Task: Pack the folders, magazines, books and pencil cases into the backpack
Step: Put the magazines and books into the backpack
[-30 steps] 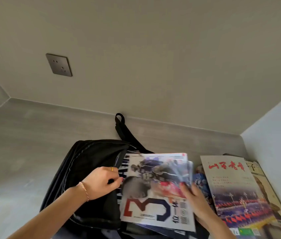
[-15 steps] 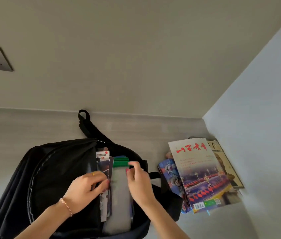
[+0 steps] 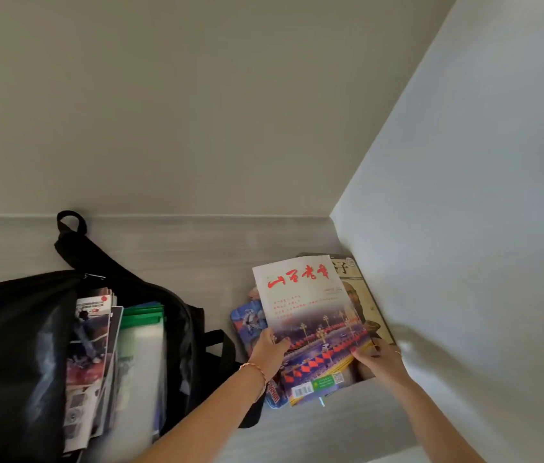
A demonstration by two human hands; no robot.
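Now the red-titled magazine (image 3: 310, 325) lies atop the stack by the right wall, both hands pinching its lower edges: left hand (image 3: 268, 350) w/ thumb on cover, right hand (image 3: 379, 359) opposite, forearms reaching fwd. Open backpack (image 3: 13, 345) sits left, well apart.

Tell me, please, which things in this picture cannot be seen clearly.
- Head view: items under the top magazine are mostly covered by it.
- Backpack contents are blurred; its lower part is cut off by the bottom edge.
- Right hand fingertips are hidden beneath the pile; the left hand covers the blue case.
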